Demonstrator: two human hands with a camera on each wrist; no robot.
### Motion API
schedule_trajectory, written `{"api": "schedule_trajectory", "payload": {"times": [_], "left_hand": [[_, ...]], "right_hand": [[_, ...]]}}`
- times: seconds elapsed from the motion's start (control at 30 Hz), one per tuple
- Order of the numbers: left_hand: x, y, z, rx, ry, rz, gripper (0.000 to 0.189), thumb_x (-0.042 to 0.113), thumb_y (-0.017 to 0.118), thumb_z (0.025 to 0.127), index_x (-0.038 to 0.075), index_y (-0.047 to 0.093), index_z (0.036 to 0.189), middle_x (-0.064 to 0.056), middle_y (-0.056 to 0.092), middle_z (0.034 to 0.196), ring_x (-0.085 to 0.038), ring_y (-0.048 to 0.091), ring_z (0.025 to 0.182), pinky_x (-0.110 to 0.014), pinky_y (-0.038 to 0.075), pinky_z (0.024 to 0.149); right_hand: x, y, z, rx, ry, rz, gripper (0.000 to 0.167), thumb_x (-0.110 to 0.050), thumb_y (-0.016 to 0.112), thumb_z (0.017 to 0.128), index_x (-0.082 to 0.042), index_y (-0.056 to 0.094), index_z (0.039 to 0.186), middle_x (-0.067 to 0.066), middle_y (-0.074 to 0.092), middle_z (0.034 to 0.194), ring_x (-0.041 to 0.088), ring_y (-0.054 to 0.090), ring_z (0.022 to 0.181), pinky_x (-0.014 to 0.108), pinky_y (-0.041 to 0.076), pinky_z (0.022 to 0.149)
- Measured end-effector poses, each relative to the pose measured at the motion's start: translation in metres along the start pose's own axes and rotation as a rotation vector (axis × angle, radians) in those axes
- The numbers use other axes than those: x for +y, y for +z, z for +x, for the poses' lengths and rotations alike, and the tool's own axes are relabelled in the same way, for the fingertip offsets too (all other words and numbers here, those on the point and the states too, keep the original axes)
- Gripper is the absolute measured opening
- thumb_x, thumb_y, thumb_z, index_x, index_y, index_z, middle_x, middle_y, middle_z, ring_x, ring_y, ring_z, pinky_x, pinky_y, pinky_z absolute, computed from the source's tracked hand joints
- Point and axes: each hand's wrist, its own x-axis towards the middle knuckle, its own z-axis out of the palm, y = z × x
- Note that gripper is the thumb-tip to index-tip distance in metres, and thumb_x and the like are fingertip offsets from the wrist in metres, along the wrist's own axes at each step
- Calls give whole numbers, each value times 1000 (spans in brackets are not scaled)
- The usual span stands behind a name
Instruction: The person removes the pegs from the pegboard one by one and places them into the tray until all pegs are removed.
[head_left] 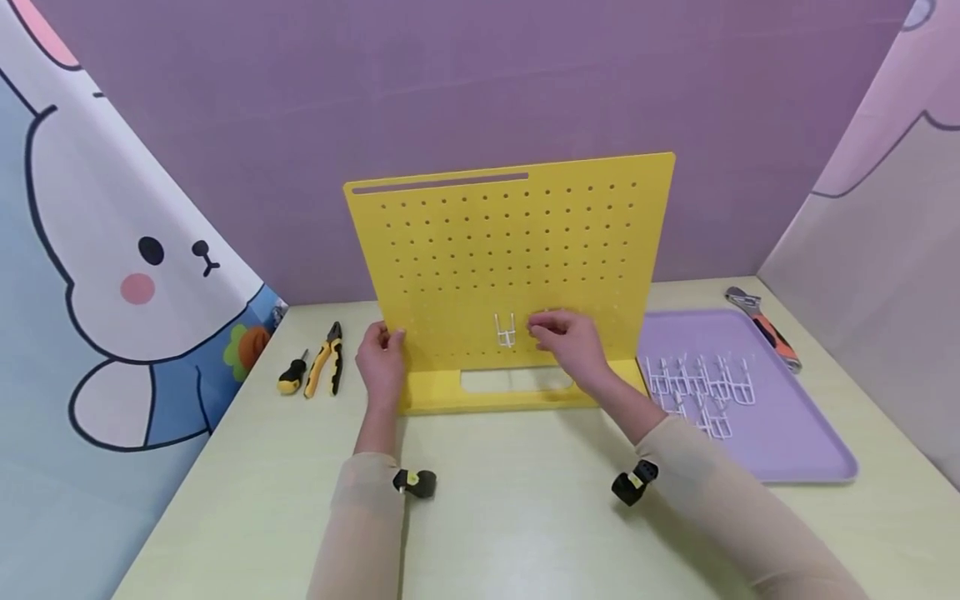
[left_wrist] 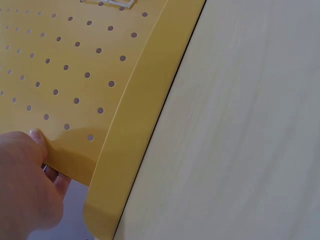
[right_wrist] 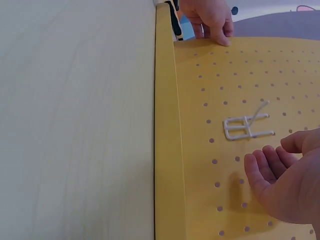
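A yellow pegboard [head_left: 450, 250] stands upright on its base. My left hand [head_left: 381, 362] grips its lower left edge, thumb on the front and fingers behind, as the left wrist view shows too. A white wire hook [head_left: 506, 336] hangs on the lower middle of the board, its prongs pointing up in the head view. Just right of that hook is my right hand [head_left: 573, 342], close to the board and apart from the hook. Its fingers are loosely bent in the right wrist view, and nothing shows between them.
On the right lies a purple tray [head_left: 795, 433] with several white wire hooks [head_left: 701, 379]. Behind its far right corner is an adjustable wrench [head_left: 765, 327]. Yellow-and-black pliers [head_left: 322, 362] and a short screwdriver [head_left: 292, 375] lie left of the board.
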Motion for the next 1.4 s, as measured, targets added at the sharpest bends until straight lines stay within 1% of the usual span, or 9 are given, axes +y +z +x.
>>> {"api": "schedule_trajectory", "payload": {"times": [0.23, 0.4, 0.5, 0.63, 0.83, 0.97, 1.07, 1.23, 1.4], "left_hand": [[-2, 0, 0, 8, 6, 8, 21, 15, 63, 101, 2, 64, 117, -16, 67, 108, -27, 60, 98, -39, 50, 85], [-1, 1, 0, 12, 22, 13, 21, 16, 64, 101, 2, 64, 116, -17, 68, 106, -28, 60, 95, -39, 50, 83], [-2, 1, 0, 13, 24, 21, 21, 16, 64, 101, 2, 64, 116, -16, 68, 106, -27, 61, 95, -39, 50, 82], [-3, 2, 1, 18, 25, 22, 20, 15, 64, 101, 2, 65, 116, -16, 68, 105, -27, 60, 94, -39, 50, 82], [-5, 3, 2, 16, 17, 19, 19, 15, 64, 101, 3, 65, 115, -15, 67, 104, -26, 60, 93, -38, 50, 81], [-4, 2, 2, 16, 16, 14, 18, 15, 64, 101, 3, 65, 114, -15, 67, 104, -26, 59, 92, -37, 49, 80], [-4, 2, 2, 12, 12, 8, 19, 14, 64, 101, 2, 64, 115, -16, 67, 104, -26, 59, 93, -37, 49, 80], [-4, 2, 2, 11, 15, 3, 20, 15, 65, 100, 2, 65, 115, -16, 67, 104, -27, 60, 93, -37, 49, 80], [-5, 3, 3, 19, 20, 11, 19, 15, 66, 100, 2, 65, 113, -16, 67, 103, -27, 59, 92, -36, 48, 80]], "right_hand": [[0, 14, 2, -15, -13, -14, 26, -2, 63, 98, 4, 68, 123, 19, 68, 119, 33, 65, 110, 30, 57, 85], [0, 19, 1, -14, 4, 2, 26, -3, 63, 98, 2, 68, 123, 17, 68, 119, 33, 64, 111, 30, 56, 86], [1, 21, 1, -12, 20, 33, 27, -3, 63, 98, 1, 67, 124, 16, 68, 119, 33, 64, 112, 31, 56, 87], [2, 23, 2, -14, 34, 108, 30, 0, 63, 97, 2, 65, 127, 18, 67, 119, 33, 62, 112, 33, 56, 89], [5, 27, 2, 2, 43, 180, 32, 4, 65, 94, 6, 64, 126, 22, 66, 117, 31, 64, 105, 36, 57, 88], [6, 31, 4, 1, 63, 201, 29, 2, 66, 95, 8, 65, 123, 25, 66, 116, 33, 67, 102, 44, 55, 91], [6, 33, 6, 9, 93, 206, 27, 0, 67, 95, 8, 67, 122, 25, 68, 114, 35, 68, 101, 48, 54, 91], [7, 35, 9, 34, 134, 201, 26, -3, 71, 94, 5, 69, 119, 20, 70, 111, 30, 70, 97, 46, 56, 89], [12, 38, 13, 53, 136, 212, 25, -2, 74, 92, 4, 72, 115, 18, 72, 106, 25, 72, 90, 46, 56, 88]]}}
